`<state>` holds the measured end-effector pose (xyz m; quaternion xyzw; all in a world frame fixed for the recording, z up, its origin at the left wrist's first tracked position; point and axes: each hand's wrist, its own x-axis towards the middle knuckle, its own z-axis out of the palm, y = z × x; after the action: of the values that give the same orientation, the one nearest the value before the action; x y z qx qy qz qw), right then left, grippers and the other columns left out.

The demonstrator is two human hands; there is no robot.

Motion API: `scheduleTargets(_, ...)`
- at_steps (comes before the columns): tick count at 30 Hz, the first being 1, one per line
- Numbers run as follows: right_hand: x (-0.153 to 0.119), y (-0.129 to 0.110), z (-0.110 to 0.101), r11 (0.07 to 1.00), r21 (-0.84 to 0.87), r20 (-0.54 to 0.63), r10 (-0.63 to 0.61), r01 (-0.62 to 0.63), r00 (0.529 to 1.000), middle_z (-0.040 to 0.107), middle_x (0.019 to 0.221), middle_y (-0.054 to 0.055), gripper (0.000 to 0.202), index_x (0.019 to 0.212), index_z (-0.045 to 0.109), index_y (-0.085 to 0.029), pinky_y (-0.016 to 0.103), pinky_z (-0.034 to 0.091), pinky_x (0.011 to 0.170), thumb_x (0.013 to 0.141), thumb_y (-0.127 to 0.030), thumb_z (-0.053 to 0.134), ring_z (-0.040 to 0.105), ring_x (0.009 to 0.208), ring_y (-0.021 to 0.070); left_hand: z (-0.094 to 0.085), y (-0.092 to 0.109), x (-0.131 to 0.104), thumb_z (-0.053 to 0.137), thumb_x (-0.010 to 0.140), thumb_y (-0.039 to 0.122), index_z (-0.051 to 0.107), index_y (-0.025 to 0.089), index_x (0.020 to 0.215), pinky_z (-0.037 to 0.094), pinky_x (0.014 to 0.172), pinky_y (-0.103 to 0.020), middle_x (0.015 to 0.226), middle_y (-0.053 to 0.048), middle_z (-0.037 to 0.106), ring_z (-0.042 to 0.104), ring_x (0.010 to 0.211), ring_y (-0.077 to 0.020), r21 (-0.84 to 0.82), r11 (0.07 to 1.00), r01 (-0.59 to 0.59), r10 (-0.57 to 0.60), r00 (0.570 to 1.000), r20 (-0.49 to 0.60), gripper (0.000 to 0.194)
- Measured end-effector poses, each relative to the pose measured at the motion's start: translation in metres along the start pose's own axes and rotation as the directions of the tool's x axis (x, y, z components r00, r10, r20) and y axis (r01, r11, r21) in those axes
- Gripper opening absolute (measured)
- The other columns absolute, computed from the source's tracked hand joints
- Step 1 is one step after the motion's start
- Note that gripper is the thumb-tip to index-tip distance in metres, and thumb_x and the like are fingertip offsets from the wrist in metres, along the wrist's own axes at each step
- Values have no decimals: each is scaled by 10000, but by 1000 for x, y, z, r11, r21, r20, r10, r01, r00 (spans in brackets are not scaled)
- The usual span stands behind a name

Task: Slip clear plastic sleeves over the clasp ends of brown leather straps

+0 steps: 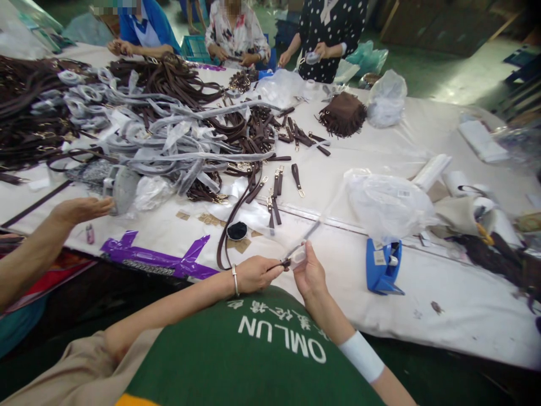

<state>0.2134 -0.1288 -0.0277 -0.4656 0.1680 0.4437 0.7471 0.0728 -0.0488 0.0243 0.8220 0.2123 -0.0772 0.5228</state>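
My left hand (258,274), with a bracelet at the wrist, is closed on the dark end of a brown strap (225,228). The strap loops from the pile down to the table edge. Close beside it, my right hand (311,273) grips a small whitish roll of clear plastic film (298,257) between thumb and fingers. A narrow wrapped strip runs up and right from this roll. Both hands meet just above the front table edge. Ahead lie short brown wrist straps (297,179) with gold clasps and a small round dark container (237,230).
A heap of plastic-wrapped straps (164,132) covers the left. A blue tape dispenser (384,266) and a clear plastic bag (389,203) are at the right. A fringed brown piece (343,114) lies farther back. A co-worker's hand (82,210) reaches in left; several people work opposite.
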Motion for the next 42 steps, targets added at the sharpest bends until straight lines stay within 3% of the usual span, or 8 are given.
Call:
scheduleTargets(7,-19,0,0,980,-194,259,90,-39,962,694,892,38,316,947,651,-164,218,519,638,721,-376,709,625,737,123,9,-17,10,322,924,484,594,97,999,297,428,-165,464,40,490,370,379,-63,-435,898,68,-69,998,15,478)
scheduleTargets(12,-27,3,3,940,-341,351,125,2,928,687,802,25,298,888,694,-136,220,499,697,729,-389,696,589,690,108,9,-25,18,334,905,542,560,94,901,256,362,-167,508,21,538,326,327,-47,-580,807,112,-86,994,72,501)
scheduleTargets(15,-26,-3,0,932,-358,345,70,62,936,687,863,39,283,869,697,-140,241,511,700,732,-388,691,598,764,128,6,-31,17,383,890,547,564,84,923,423,525,-191,710,-53,626,527,525,-81,-611,791,37,41,993,112,498)
scheduleTargets(18,-22,-10,-6,933,-339,270,-24,119,963,685,922,45,262,841,692,-154,285,532,759,710,-379,710,605,855,146,8,-41,10,455,877,505,595,85,963,443,664,-205,808,-69,633,574,706,-104,-525,851,-16,93,988,121,452)
scheduleTargets(25,-24,1,-18,905,-407,275,-11,127,961,689,777,38,243,729,684,-122,319,539,811,677,-353,741,630,753,147,19,-37,6,411,901,433,575,96,970,301,440,-156,606,20,527,401,454,-49,-539,842,34,-53,998,-20,382)
scheduleTargets(28,-26,5,-21,841,-508,341,-3,187,940,682,720,13,230,687,678,-130,286,531,795,710,-356,709,627,727,141,17,-26,9,407,902,418,551,97,952,275,412,-155,580,24,522,379,417,-46,-542,840,34,-55,998,-23,355)
scheduleTargets(36,-30,-2,-29,750,-604,368,-40,271,929,686,760,20,277,808,700,-150,274,500,792,757,-417,651,621,790,155,19,-33,-10,467,897,321,273,144,1392,403,547,-196,743,-14,599,513,551,-73,-570,822,-21,24,1000,-3,560)
scheduleTargets(42,-43,2,-29,488,-732,553,19,475,833,655,676,1,270,651,666,-179,219,421,685,812,-385,601,568,682,138,27,-36,-10,509,873,407,127,130,1449,392,502,-196,729,-28,615,518,497,-77,-785,619,-21,43,999,7,745)
